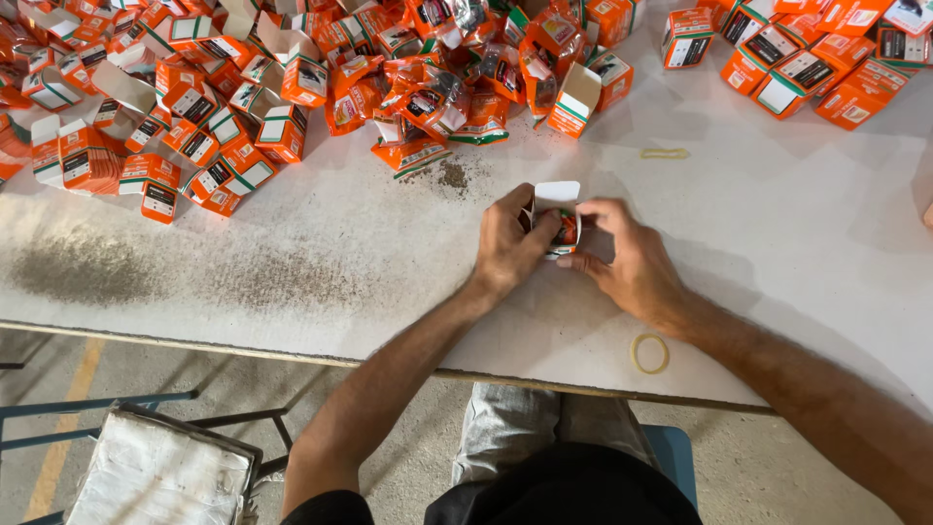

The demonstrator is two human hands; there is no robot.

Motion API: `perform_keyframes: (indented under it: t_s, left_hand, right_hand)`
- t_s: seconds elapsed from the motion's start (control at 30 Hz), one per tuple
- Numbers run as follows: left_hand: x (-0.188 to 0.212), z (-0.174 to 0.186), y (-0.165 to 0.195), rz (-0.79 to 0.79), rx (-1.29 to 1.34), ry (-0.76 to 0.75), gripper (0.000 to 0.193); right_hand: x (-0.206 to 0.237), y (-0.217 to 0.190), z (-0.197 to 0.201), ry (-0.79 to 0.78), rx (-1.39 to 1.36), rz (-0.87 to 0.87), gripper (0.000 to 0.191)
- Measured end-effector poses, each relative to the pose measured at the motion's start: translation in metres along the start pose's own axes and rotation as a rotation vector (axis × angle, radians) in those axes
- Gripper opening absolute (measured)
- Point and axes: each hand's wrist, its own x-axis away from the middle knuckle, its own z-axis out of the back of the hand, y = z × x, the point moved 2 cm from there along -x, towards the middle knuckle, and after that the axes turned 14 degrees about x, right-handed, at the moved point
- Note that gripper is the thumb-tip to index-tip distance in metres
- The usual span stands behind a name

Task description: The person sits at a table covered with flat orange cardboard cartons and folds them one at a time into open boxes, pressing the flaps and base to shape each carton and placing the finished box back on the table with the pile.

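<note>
So there's this little carton [558, 216], orange with a white inside, standing upright on the desk [340, 243] with its top flap open and sticking up. Something orange-red is tucked down in it. It sits near the desk's front edge, clamped from both sides by fingers [525, 228], apart from the pile.

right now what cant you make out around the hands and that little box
Head view, the only one:
- Small open carton: its lower body is covered by the left hand and right hand.
- Pouch inside it: only an orange sliver shows, fingers hide the rest.
- Orange carton pile: cut off by the top and left edges.
- Dark specks on the table: too small to identify.
</note>
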Motion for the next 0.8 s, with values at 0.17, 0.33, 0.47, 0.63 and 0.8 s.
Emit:
perform_keyframes:
  t_s: [0.17, 0.33, 0.47, 0.63, 0.8]
  left_hand:
    - [-0.003, 0.017, 0.005, 0.343, 0.551, -0.234, 0.027]
    - [-0.017, 0.023, 0.005, 0.478, 0.57, -0.309, 0.019]
    - [-0.025, 0.007, 0.009, 0.473, 0.291, -0.287, 0.02]
    - [0.009, 0.012, 0.035, -0.413, -0.048, -0.295, 0.032]
    - [0.023, 0.022, 0.041, -0.549, -0.239, -0.42, 0.04]
  right_hand:
    - [-0.001, 0.003, -0.003, 0.051, 0.24, 0.279, 0.055]
    - [0.0, 0.006, -0.006, 0.055, 0.24, 0.271, 0.051]
    - [0.0, 0.007, -0.005, 0.045, 0.187, 0.214, 0.047]
    - [0.0, 0.008, -0.002, 0.052, 0.086, 0.13, 0.051]
    - [0.0, 0.008, -0.001, -0.035, 0.019, -0.005, 0.063]
